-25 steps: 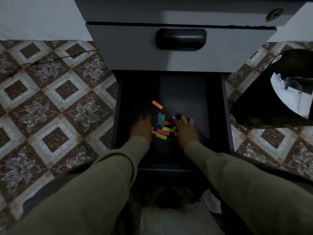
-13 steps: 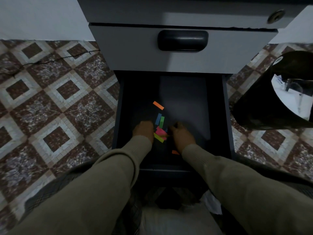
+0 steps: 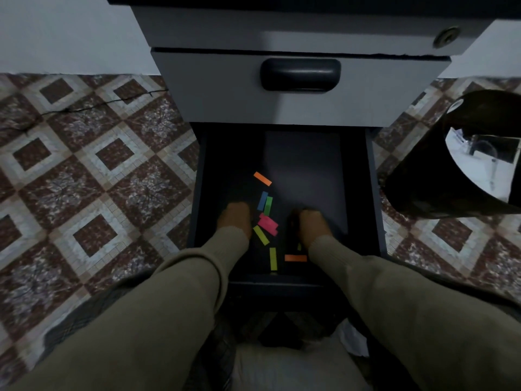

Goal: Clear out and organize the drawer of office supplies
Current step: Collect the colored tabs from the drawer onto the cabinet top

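The open dark bottom drawer [image 3: 372, 193] holds several loose coloured paper strips. An orange strip [image 3: 262, 178] lies farthest back, with a blue strip [image 3: 262, 200] and a green strip [image 3: 268, 206] side by side behind a pink strip [image 3: 267, 224]. A yellow-green strip [image 3: 261, 235], a yellow strip [image 3: 273, 258] and a second orange strip [image 3: 295, 258] lie nearer the front. My left hand [image 3: 235, 218] is down on the drawer floor left of the strips. My right hand [image 3: 311, 222] is to their right. Both hands show only their backs, and the fingers are hidden.
Above the open drawer is a closed grey drawer with a dark handle [image 3: 300, 74] and a lock [image 3: 446, 36]. A black bin [image 3: 423, 190] with white paper inside stands tilted on the patterned tile floor at the right. A thin black cable [image 3: 84, 108] crosses the floor at the left.
My right hand has pulled away to the right from the pile. The strips have spread out, and a yellow and an orange one now lie near the drawer's front.
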